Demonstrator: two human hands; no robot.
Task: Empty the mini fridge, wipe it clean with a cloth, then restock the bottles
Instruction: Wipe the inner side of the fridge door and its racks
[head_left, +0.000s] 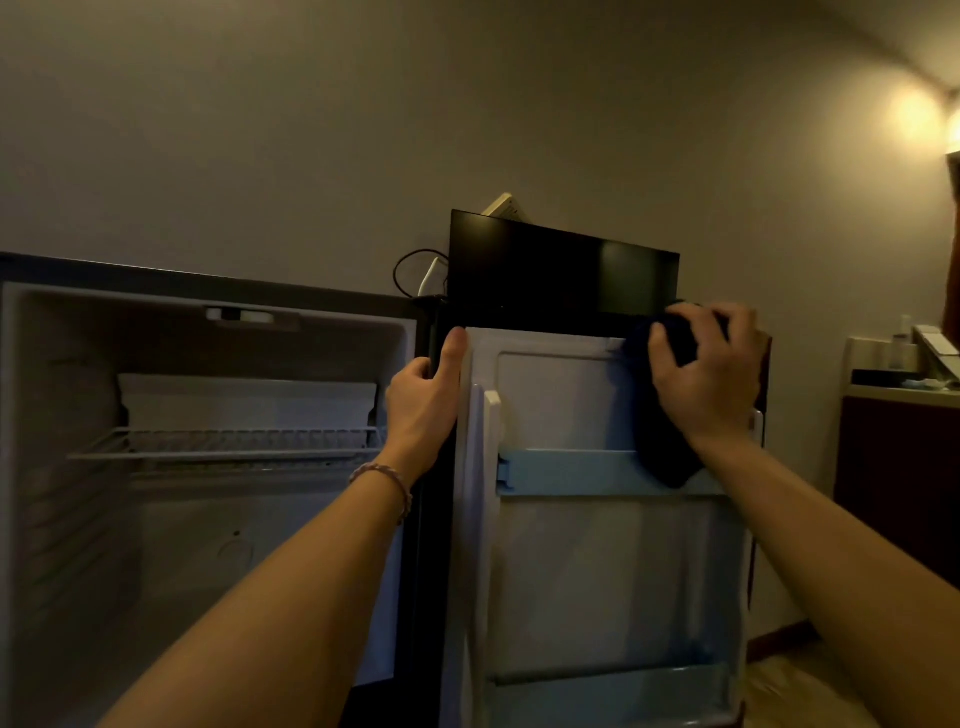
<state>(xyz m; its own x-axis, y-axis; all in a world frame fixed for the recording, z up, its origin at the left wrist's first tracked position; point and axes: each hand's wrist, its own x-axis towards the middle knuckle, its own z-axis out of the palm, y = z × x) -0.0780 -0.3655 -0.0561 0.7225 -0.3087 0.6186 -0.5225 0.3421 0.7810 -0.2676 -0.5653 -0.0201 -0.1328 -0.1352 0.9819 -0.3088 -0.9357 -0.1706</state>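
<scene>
Fridge door (597, 571), cloth (670, 405) under right fingers (662, 343)

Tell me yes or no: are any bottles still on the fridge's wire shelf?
No. The wire shelf in the open fridge holds no bottles.

Just the one camera here, worn on the head, so it looks forward and a bit down along both forearms. It sits close to the open fridge (208, 415), about level with its top edge, with the fridge door (597, 545) straight ahead. It's wide-angle, so the wall (467, 104) bends at the edges. Lighting's dim, probably hiding some detail.
</scene>
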